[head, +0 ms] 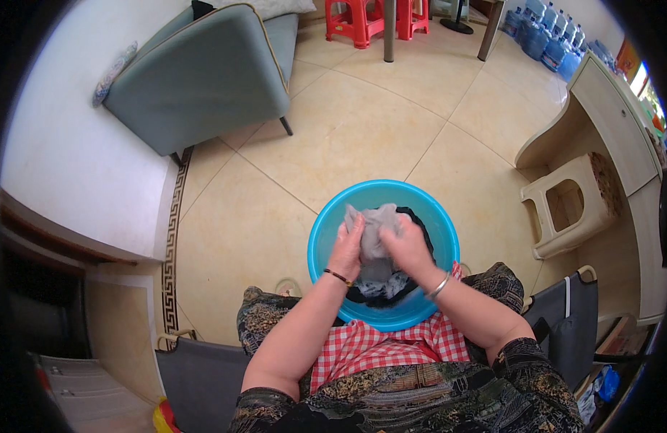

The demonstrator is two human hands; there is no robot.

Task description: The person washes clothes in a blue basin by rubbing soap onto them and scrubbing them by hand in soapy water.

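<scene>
Between my knees stands a blue plastic basin (320, 254) with wet dark cloth (384, 299) and some white suds (392, 286) in it. Above that dark cloth, both hands hold up a bunched grey cloth (374, 233). My left hand (349, 249) grips its left side, the thumb laid along the fabric. My right hand (409, 246) clutches the right side, its fingers curled into the folds and slightly blurred. The lower end of the grey cloth hangs down towards the suds. A red-and-white checked cloth (387, 346) covers my lap, against the basin's near rim.
A grey-blue sofa (203, 81) stands ahead on the left. Red plastic stools (355, 24) and table legs (389, 32) are at the far side, with large water bottles (544, 40) at far right. A cream plastic stool (571, 203) sits by a pale wooden desk (609, 124).
</scene>
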